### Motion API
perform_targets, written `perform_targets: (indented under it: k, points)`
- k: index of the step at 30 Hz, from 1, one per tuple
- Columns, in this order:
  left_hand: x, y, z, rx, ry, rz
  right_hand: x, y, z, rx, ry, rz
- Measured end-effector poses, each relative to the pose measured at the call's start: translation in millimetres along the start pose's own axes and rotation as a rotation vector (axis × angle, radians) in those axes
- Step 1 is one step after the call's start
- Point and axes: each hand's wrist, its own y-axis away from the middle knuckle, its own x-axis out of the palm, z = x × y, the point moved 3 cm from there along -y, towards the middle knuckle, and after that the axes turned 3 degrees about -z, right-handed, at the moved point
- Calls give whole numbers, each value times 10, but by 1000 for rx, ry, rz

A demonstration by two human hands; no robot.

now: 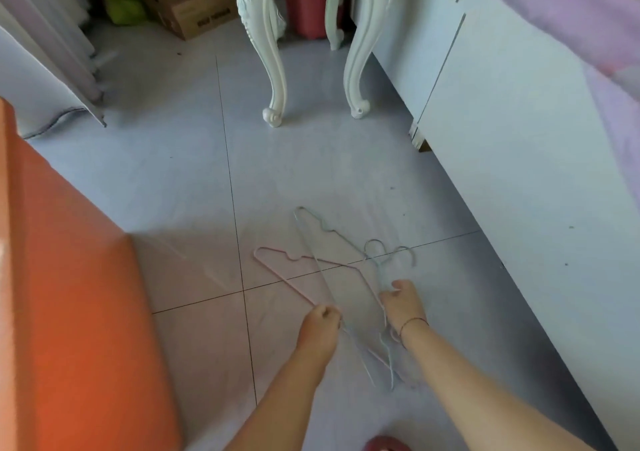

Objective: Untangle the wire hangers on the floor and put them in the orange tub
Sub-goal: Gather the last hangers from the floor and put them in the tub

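Thin wire hangers lie crossed on the pale tiled floor: a pink hanger [277, 263] to the left and a pale blue hanger [323, 229] over it, their hooks [375, 244] close together at the right. My left hand [320, 326] is closed on the lower wires where the two cross. My right hand [403, 303] pinches the wires just below the hooks. The orange tub [69, 295] stands at the left edge, its wall close to my left arm; its inside is out of view.
A white stool with carved legs [277, 70] stands ahead. A white bed base [519, 139] with pink bedding runs along the right. A cardboard box [194, 4], a green item and a red bin sit at the back. A red slipper [386, 443] shows at the bottom.
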Motion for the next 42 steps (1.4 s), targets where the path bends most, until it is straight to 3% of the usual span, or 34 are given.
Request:
perform_targets:
  k: [3,8,15,20,23,27,31,36,40,42]
  points:
    - [57,-122,56,6,-23,-6,245,147,-67,108,-215,180]
    - [55,-209,229,0,-109,-87,514,388,-225,185,-364,511]
    - [-15,-265,351,66,-526,-184,453,372,-390,267,-452,445]
    - [-35,-275,430,144,-632,-178,448,486,-440,316,-480,389]
    - [-66,-259,482,148,-523,-180,453,529,-450,314,-523,340]
    - [-313,-133,394,167,-147,-261,485,547,-430,214,-441,224]
    - [-698,27,283,207,105,-352,694,589,-341,-145,198,170]
    - [-1028,108,227,207,240,-426,983,649,-170,-202,582,98]
    - [-1104,146,173,192,290,-417,1024,676,-74,-152,515,62]
    - [-1129,194,96,208,299,-419,967,713,17,-85,225,88]
